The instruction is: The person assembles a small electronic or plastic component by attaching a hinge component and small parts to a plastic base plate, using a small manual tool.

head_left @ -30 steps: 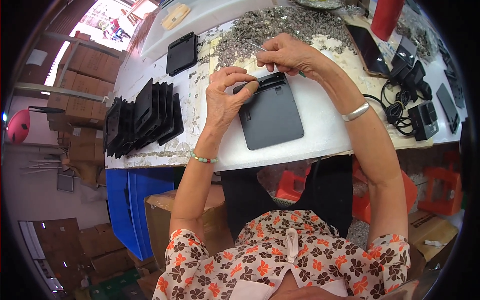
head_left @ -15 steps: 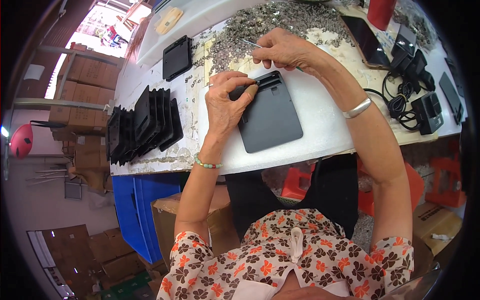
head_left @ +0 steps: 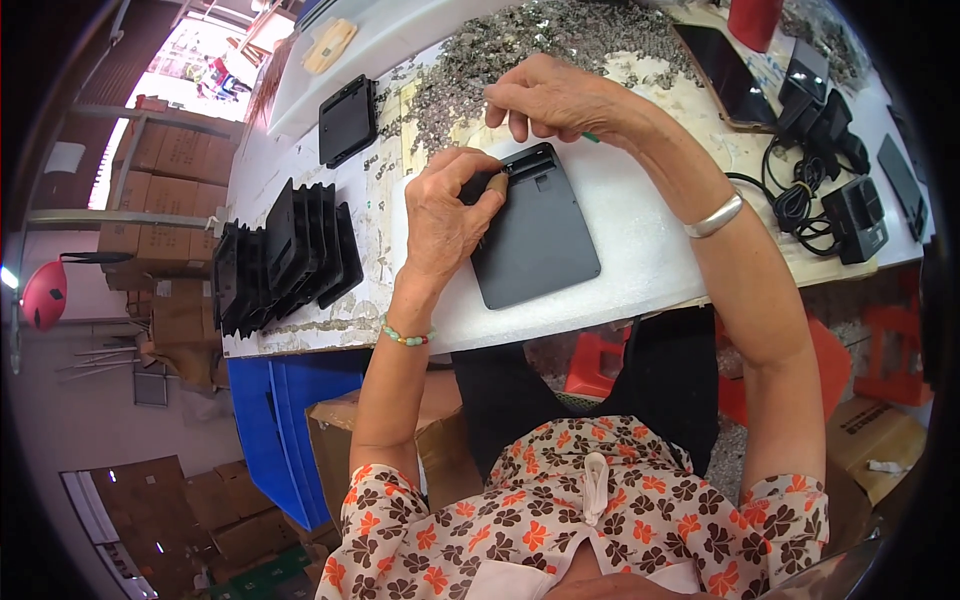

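Observation:
A flat black plastic panel [head_left: 538,235] with a slot along its far end lies on a white foam sheet [head_left: 640,245]. My left hand [head_left: 447,210] is closed over the panel's far left corner, thumb and forefinger pressed together at the slot. Any small part between those fingertips is hidden. Above the far edge of the panel hovers my right hand [head_left: 560,98], its fingers bent around a thin tool whose green end [head_left: 590,137] shows under the palm. The tool's tip is out of sight behind the fingers.
Small metal pieces [head_left: 580,40] cover the table's far side. A row of black panels [head_left: 290,250] stands at left, another panel [head_left: 347,120] lies behind it. At right are a phone [head_left: 728,75], cables [head_left: 795,205] and a black device [head_left: 855,215]. A blue bin [head_left: 285,420] is below.
My right hand has shifted slightly left, and the tool's metal shaft that stuck out past its fingers no longer shows. The left hand stays at the slot; the panel sits slightly further left in view.

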`<state>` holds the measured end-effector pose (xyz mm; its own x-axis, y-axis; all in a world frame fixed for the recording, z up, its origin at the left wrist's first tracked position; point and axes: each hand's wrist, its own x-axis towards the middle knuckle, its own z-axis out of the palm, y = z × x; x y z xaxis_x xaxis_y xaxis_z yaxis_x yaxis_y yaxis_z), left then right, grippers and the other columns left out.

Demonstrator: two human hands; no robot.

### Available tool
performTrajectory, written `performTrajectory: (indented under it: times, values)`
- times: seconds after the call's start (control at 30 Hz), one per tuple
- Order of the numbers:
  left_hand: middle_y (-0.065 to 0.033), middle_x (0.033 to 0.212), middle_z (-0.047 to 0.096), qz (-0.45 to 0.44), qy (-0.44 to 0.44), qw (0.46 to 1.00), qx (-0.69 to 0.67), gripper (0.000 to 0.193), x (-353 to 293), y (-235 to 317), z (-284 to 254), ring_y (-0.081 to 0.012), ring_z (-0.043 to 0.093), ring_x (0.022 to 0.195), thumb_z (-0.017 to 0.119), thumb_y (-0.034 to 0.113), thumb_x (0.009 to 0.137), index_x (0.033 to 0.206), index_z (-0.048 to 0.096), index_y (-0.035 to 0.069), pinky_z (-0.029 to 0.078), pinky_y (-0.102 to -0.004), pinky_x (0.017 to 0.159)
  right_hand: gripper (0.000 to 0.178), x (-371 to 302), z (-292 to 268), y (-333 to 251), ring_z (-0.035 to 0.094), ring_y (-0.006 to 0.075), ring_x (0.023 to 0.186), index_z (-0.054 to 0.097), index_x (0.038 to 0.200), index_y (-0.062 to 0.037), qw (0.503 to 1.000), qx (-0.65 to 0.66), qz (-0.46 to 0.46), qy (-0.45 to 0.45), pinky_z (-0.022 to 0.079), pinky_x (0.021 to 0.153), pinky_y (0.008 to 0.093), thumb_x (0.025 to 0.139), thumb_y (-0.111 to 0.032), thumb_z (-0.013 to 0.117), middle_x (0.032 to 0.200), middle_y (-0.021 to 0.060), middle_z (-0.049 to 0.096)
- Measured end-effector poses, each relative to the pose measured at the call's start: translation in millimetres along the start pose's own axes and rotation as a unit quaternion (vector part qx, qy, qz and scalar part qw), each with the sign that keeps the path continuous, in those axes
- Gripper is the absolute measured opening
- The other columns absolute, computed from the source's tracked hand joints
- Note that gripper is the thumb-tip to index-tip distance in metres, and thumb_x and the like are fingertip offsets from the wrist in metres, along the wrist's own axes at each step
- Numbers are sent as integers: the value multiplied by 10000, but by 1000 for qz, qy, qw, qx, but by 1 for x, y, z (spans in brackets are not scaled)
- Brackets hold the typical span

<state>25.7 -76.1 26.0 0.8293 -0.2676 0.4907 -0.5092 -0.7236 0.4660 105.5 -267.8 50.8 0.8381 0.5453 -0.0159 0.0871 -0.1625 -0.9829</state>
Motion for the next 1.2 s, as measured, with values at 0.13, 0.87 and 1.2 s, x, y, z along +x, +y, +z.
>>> performTrajectory:
  times: [0.13,0.87,1.2]
  values:
    - [-93,836,685,-3,-11,1000,-14,124,1,1,-1,-207,656,675,740,48,765,879,711,8,515,-296,642,301,3,-26,2,446,71,500,730,924,-6,982,-170,-71,-52,339,427,231,877,-251,563,612,18,579]
    - [-98,873,705,-2,-15,1000,-7,117,0,-2,2,-201,682,749,725,9,777,893,716,7,531,-286,678,240,6,-12,16,631,190,563,761,882,-17,946,-294,-98,-94,489,533,321,660,-18,668,677,139,698]
    - [-95,897,710,-32,13,997,-64,121,-5,-12,5,-190,681,789,691,2,799,912,732,7,520,-279,726,232,5,-11,8,636,241,606,759,869,-49,924,-354,-103,-96,491,591,340,659,-3,674,709,148,695]
